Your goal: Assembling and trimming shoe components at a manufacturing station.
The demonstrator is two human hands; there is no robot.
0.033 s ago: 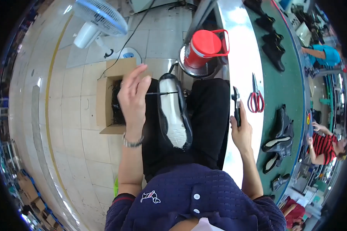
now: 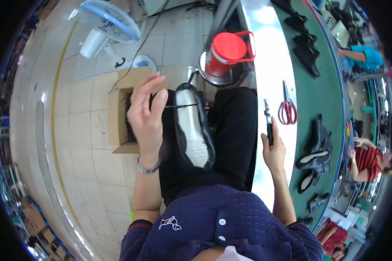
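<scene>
A dark shoe upper on a last lies bottom up over my lap, its pale insole (image 2: 191,128) facing me. Across its front half runs a thin dark cord (image 2: 180,105), which reaches the edge of my left hand (image 2: 146,111). That hand hovers left of the shoe, thumb apart from the raised fingers; whether the cord is caught in it is hidden. On the bench to the right, my right hand (image 2: 274,150) is closed on a black-handled hand tool (image 2: 269,126). Its slim metal head points away from me; its exact kind is unclear. Red-handled scissors (image 2: 287,111) lie beside it.
The metal bench (image 2: 265,174) borders a green conveyor (image 2: 309,95) carrying several dark shoes. A red jug (image 2: 226,52) stands on a round stand ahead. Left of my legs are an open cardboard box (image 2: 114,126) and a fan (image 2: 109,19). Other people work at far right.
My left hand has shifted slightly left, with its fingers spread a little more. The tool in my right hand has turned, so its head looks narrower. The whole view has shifted slightly.
</scene>
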